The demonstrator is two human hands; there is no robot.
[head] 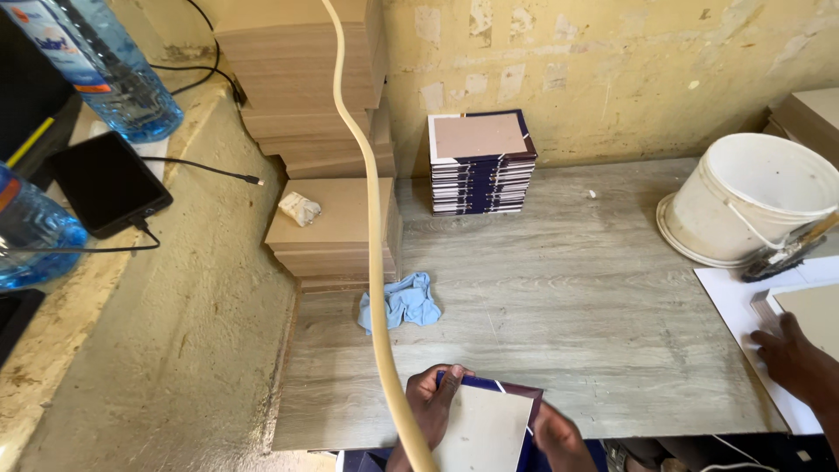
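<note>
My left hand (428,404) and my right hand (552,433) hold a dark blue book cover (486,426) with a pale board face at the near edge of the grey table (568,288). The left hand grips its left edge, the right hand its right edge. A stack of the same dark blue covers (481,166) stands against the far wall. A blue cloth (402,301) lies crumpled in front of my hands.
Piles of brown boards (336,223) rise at the left. A white bucket (752,197) with a brush (786,249) stands at the right, where another person's hand (791,354) rests on white paper. A pale cable (376,236) hangs across. Bottles (105,65) and a phone (107,182) sit on the ledge.
</note>
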